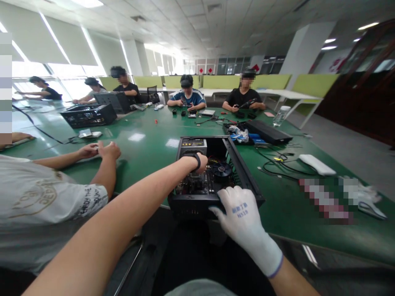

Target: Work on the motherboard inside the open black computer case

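An opened black computer case (248,174) lies on its side on the green table in front of me, its inside facing up. My left hand (202,163), bare with a black band at the wrist, reaches into the case beside the power supply (194,143). Its fingers look curled downward; whatever they hold is hidden. A round black cooling fan (221,170) sits just right of that hand, above the motherboard (197,183). My right hand (239,209), in a white glove, is closed over the case's near edge, thumb outside and fingers over the rim.
Close on my left, a co-worker's hands (103,150) pinch something small. Several people sit across the table (148,156). Another open case (89,116) stands far left. To the right lie black cables (271,164), a white box-like object (317,164) and a clear bottle (280,116).
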Demonstrator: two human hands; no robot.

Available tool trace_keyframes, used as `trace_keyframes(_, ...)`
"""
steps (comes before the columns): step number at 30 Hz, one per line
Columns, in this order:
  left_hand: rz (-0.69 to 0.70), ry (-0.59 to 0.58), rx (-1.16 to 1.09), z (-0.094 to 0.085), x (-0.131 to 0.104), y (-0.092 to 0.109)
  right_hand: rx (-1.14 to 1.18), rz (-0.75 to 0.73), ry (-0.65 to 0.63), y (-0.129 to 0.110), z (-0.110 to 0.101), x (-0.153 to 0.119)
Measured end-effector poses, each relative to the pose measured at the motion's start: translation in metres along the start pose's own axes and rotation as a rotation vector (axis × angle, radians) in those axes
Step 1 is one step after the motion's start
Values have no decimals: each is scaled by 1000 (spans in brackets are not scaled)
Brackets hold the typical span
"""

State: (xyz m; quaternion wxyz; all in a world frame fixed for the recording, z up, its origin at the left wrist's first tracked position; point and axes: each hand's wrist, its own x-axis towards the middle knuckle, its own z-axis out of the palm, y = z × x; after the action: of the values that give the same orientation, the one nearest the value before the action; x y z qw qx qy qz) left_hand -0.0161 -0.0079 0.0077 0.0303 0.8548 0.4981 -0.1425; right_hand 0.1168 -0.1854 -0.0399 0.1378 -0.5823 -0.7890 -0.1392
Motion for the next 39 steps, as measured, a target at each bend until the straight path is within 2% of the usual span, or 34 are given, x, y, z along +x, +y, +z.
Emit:
trace_keyframes(3,24,-102,67,11,5,3,29,-2,5,-3,-4,-17)
trace_keyframes(7,-4,-129,47,27,13,4,55,-11,-3,-4,-5,-28)
trace_keyframes(14,40,-190,134,37,21,5,65,-24,19,-3,-6,-29)
trace_keyframes(18,32,-180,111,41,27,4,57,-34,28,-2,-5,-28)
trace_keyframes(23,55,-269,208,50,38,1,55,-24,14,-2,-4,-29)
trace_keyframes(27,54,-241,205,55,42,-3,51,-23,14,-2,-4,-29)
trace_keyframes(33,18,-160,81,62,49,-9,45,-22,3,-3,-4,-28)
trace_keyframes(39,-19,-144,69,67,57,-11,30,-20,2,-2,-3,-28)
